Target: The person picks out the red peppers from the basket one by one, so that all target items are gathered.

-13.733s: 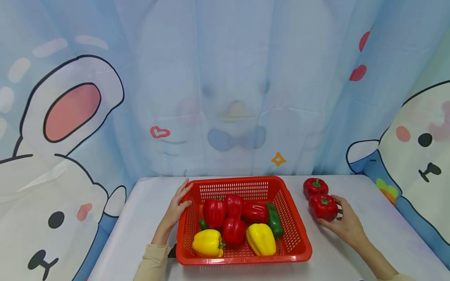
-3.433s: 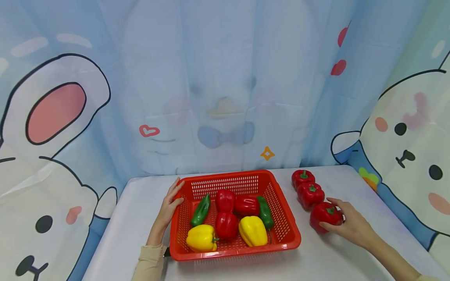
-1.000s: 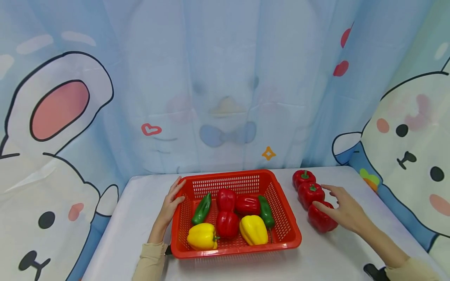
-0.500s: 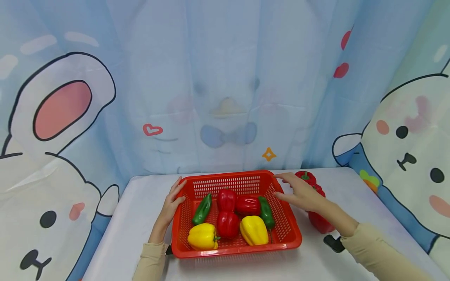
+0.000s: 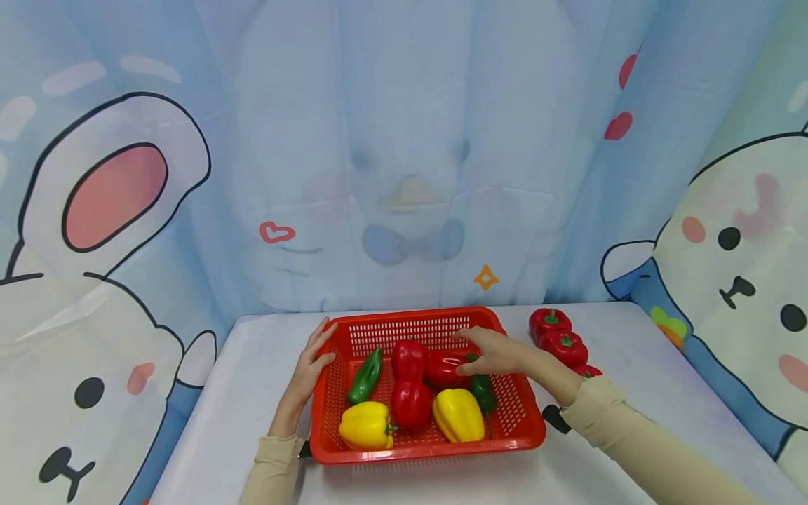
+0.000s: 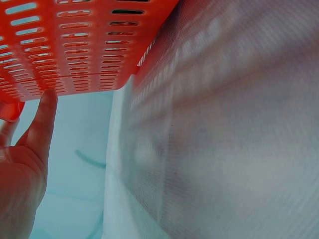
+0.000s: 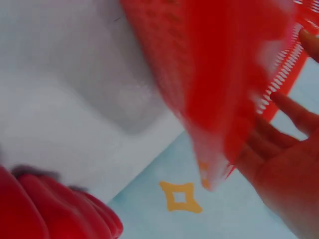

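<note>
A red plastic basket (image 5: 429, 456) sits on the table. My left hand (image 5: 306, 375) holds its left rim, thumb over the edge; in the left wrist view a finger (image 6: 42, 124) touches the outer wall. Over the basket's right part hovers my right hand (image 5: 495, 351), fingers spread and holding nothing, above a red bell pepper lying on its side (image 5: 444, 369) and a partly covered green chili pepper (image 5: 483, 394). Also inside are two more red bell peppers (image 5: 412, 405), two yellow bell peppers (image 5: 366, 426) and a green chili pepper at left (image 5: 365, 376).
Three red bell peppers (image 5: 549, 322) stand in a row on the white table (image 5: 246, 365), right of the basket; my right forearm hides most of the nearest one. A blue cartoon curtain (image 5: 410, 140) hangs behind the table.
My right hand has let go of the nearest red bell pepper on the table and moved left over the basket. Earlier, one standing red bell pepper left the basket for the row. My left hand stays put.
</note>
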A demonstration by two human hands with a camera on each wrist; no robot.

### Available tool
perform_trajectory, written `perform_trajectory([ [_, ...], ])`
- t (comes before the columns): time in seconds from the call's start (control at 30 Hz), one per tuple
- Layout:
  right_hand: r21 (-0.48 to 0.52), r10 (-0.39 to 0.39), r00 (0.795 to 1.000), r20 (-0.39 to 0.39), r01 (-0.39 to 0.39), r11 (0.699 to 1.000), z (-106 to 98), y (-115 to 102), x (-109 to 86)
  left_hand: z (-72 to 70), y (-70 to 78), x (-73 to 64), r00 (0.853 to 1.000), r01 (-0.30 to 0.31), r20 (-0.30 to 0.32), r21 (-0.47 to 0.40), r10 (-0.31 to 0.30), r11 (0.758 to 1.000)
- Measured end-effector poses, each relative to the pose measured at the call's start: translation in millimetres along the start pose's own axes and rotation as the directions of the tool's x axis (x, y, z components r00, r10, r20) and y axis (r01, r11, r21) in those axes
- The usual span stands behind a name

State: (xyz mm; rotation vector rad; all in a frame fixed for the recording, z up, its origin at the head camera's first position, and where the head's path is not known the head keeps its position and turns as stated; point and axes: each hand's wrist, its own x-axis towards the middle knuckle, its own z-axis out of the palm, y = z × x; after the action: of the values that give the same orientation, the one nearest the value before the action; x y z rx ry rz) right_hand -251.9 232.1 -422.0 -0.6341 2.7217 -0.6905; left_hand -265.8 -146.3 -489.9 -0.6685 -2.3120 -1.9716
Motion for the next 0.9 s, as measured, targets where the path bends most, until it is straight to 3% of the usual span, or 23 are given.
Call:
perform_trajectory([
  [0.17,0.019,0.008,0.997,0.080,-0.010,1.000,8.4,0.5,5.0,0.4,5.4,-2.3,1.000,-0.006,-0.004,0.013,0.006,1.000],
  [0.3,0.023,-0.025,0.994,0.103,0.022,0.999,17.2,5.7,6.5,0.1,-1.3,-2.2,1.000,-0.021,-0.006,-0.001,0.021,1.000],
  [0.53,0.053,-0.026,0.996,0.086,0.022,0.998,25.3,8.2,7.2,-0.5,-33.7,2.6,0.999,-0.026,-0.025,-0.020,0.026,0.999],
  [0.8,0.012,-0.042,0.999,0.030,0.041,0.999,28.7,8.6,8.4,-0.4,-31.7,5.0,1.000,-0.015,-0.022,-0.011,0.015,1.000],
  [0.9,0.005,-0.086,0.996,-0.007,0.086,0.996,28.1,9.8,8.8,-0.6,-19.8,2.8,1.000,-0.020,-0.020,-0.009,0.019,1.000],
])
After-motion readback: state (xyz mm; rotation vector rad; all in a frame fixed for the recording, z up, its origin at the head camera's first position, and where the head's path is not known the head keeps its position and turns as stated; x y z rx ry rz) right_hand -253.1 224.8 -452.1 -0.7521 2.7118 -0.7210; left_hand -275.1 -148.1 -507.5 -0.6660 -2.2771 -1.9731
